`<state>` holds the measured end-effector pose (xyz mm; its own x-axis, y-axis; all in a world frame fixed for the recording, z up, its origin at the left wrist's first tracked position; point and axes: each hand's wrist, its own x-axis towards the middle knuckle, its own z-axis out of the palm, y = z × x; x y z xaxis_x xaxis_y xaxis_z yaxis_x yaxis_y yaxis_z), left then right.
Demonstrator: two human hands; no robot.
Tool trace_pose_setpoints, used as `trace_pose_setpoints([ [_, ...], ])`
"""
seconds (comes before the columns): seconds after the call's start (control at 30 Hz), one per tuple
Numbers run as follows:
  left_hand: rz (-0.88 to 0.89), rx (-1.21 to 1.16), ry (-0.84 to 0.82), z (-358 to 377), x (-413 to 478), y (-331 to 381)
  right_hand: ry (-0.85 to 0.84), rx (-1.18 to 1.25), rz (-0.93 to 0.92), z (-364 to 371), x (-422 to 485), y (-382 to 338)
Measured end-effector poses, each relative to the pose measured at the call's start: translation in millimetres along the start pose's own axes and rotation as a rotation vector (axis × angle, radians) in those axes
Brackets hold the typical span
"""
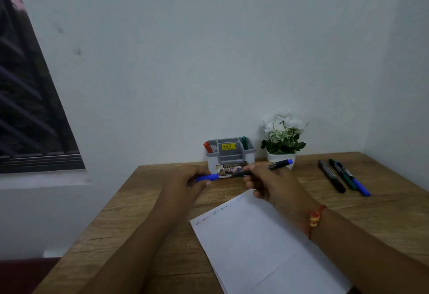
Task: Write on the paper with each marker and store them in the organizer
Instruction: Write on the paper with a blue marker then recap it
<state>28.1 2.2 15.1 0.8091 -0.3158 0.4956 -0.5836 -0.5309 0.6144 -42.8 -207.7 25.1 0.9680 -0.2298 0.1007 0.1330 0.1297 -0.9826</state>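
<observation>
My right hand [271, 183] grips a black marker with a blue end [278, 163], held level above the desk. My left hand [185, 180] holds its blue cap [207, 177], pulled just clear of the marker's tip. Both hands hover in front of the grey and white organizer [229, 154], which has a red marker [208, 147] at its left and a green marker [244, 142] at its right. A white paper [255, 242] lies below my hands, with a line of small writing along its top edge. Three more markers [341, 176] lie at the right.
A white pot of white flowers [282, 138] stands right of the organizer, against the wall. The wooden desk [139, 235] meets walls at the back and right. A dark window [27, 108] is at the far left.
</observation>
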Motion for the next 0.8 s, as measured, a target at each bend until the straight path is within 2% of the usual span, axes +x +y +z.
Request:
trace_pose_setpoints([
  [0.17,-0.013,-0.006,-0.029,2,-1,5,-0.037,0.089,-0.013,2,-4,-5],
  [0.5,-0.024,-0.025,-0.061,6,-3,10,-0.088,0.04,-0.043,5,-7,-2],
  [0.8,0.045,-0.039,-0.078,9,-5,18,-0.14,-0.062,-0.086,6,-6,2],
])
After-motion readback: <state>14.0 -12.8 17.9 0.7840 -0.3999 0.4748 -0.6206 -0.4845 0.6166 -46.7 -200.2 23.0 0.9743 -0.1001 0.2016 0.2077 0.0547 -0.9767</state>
